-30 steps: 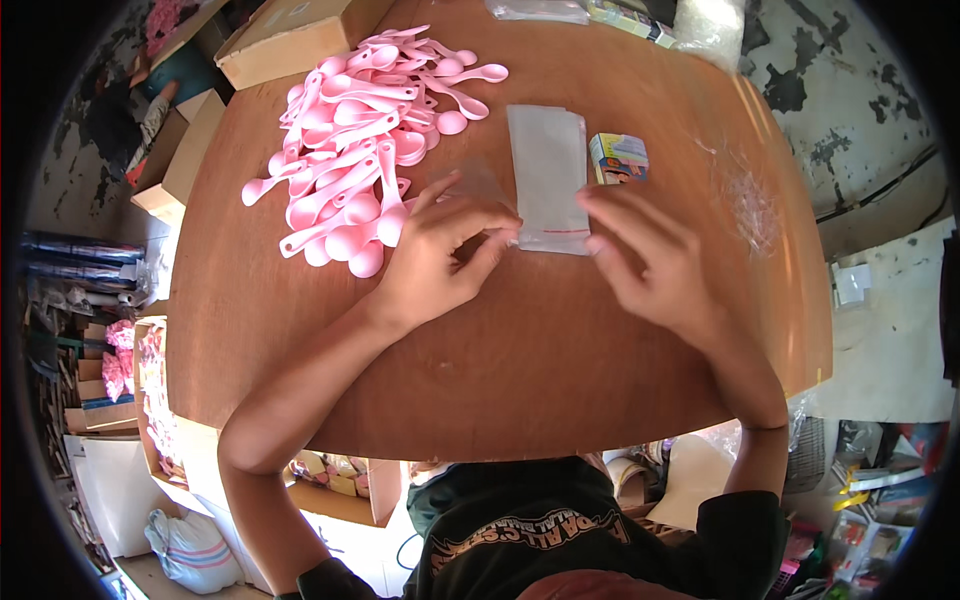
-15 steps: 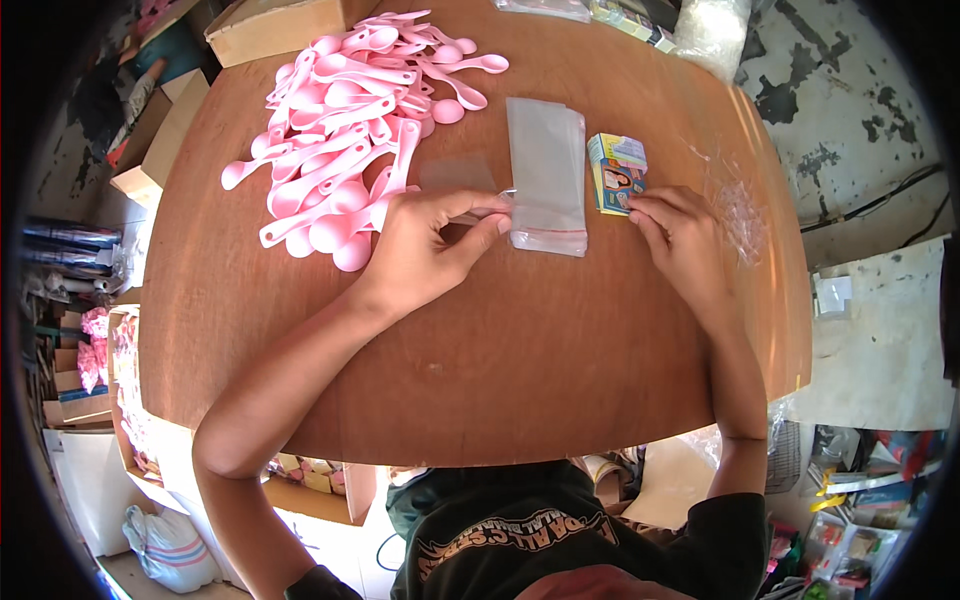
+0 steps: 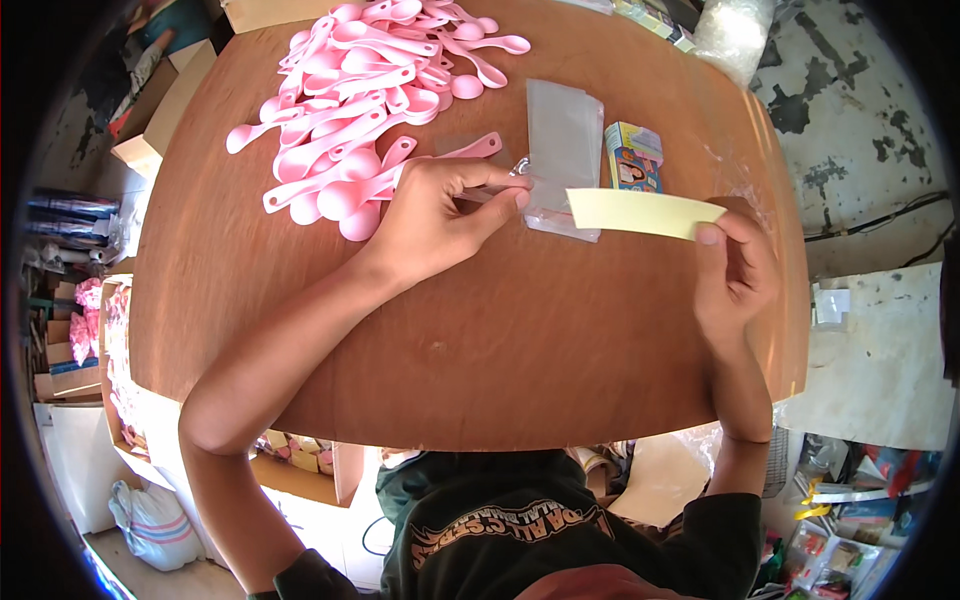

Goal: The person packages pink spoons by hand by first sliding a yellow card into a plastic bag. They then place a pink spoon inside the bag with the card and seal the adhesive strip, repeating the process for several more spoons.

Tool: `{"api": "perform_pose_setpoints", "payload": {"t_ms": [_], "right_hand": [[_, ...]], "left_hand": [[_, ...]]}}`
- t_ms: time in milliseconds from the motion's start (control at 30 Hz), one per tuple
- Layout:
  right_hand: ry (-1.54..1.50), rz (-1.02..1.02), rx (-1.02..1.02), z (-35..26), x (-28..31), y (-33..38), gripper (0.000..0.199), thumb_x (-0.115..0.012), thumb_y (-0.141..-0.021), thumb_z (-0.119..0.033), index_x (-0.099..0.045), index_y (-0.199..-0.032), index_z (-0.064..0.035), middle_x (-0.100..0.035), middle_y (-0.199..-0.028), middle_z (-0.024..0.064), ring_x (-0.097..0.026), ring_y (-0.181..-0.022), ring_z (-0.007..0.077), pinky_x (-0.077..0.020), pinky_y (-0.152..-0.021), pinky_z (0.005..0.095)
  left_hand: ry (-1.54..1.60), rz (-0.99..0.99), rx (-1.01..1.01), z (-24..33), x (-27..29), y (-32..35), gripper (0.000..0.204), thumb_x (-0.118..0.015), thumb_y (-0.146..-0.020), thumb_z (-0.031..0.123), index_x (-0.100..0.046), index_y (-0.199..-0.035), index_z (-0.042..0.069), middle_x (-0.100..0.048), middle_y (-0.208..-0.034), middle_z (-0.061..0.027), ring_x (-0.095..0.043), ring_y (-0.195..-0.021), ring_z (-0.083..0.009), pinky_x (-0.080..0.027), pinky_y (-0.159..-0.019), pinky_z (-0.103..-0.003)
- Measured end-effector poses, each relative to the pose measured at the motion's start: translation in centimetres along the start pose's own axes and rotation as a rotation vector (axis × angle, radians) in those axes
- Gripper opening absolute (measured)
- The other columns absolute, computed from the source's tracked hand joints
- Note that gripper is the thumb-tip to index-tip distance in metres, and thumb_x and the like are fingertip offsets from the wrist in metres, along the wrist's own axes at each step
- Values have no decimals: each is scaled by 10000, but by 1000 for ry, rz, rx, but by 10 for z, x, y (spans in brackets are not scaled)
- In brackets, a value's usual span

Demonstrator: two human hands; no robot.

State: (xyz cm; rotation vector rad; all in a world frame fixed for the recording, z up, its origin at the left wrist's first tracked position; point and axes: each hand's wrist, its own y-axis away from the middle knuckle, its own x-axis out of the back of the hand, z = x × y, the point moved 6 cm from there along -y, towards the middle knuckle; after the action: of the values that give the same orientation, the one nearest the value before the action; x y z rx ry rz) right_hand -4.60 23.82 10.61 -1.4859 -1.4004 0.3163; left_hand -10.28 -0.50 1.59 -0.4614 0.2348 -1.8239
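My left hand [image 3: 450, 213] pinches the edge of a clear plastic bag [image 3: 520, 167] between thumb and forefinger. A pink measuring spoon [image 3: 478, 148] shows its handle just behind that hand; whether it lies in the bag I cannot tell. My right hand [image 3: 738, 265] grips one end of a pale yellow card strip [image 3: 640, 213], held up above the table. Beneath the strip's left end lies a stack of clear plastic bags [image 3: 563, 150]. Beyond the strip, a pile of printed cards [image 3: 634, 155] rests beside the stack, partly covered.
A large heap of pink spoons [image 3: 360, 90] covers the table's far left. The brown wooden table [image 3: 480, 350] ends close to my body. Crumpled clear plastic [image 3: 745, 190] lies near the right edge, and a clear roll [image 3: 733, 40] stands at the far right.
My right hand has lifted the yellow strip off the card pile and drawn it up and right. The left hand keeps its pinch. A spoon handle now shows behind it. The whole view has shifted slightly.
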Motion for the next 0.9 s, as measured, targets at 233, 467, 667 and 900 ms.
{"api": "perform_pose_setpoints", "payload": {"t_ms": [233, 467, 667, 900], "right_hand": [[39, 4, 68, 1, -25, -21, 78, -661, -843, 75, -649, -914, 45, -658, -838, 123, -613, -745, 192, -477, -673, 276], [164, -56, 198, -1, -29, -14, 85, -678, -821, 68, -651, -899, 50, -672, -817, 141, -627, -733, 231, -496, -655, 309], [151, -44, 237, -8, -32, -15, 77, -674, -814, 74, -649, -882, 49, -673, -819, 147, -626, -720, 237, -496, -637, 311], [153, -125, 220, -8, -33, -19, 77, -679, -805, 67, -650, -871, 39, -665, -809, 131, -623, -715, 227, -491, -634, 301]], "left_hand": [[18, -66, 62, 1, 0, 4, 148, -658, -889, 37, -716, -1003, -38, -739, -888, -91, -667, -752, -76, -545, -686, -229], [10, -58, -50, 9, -2, 4, 125, -664, -900, 43, -722, -994, -17, -737, -881, -47, -670, -785, -75, -558, -757, -235], [4, -42, -42, 4, -2, 5, 130, -660, -884, 29, -718, -987, -25, -738, -885, -79, -688, -763, -98, -570, -718, -246], [-62, -58, -50, 14, 0, 3, 118, -658, -904, 37, -724, -989, -11, -725, -815, -35, -624, -687, -38, -510, -624, -198]]}}
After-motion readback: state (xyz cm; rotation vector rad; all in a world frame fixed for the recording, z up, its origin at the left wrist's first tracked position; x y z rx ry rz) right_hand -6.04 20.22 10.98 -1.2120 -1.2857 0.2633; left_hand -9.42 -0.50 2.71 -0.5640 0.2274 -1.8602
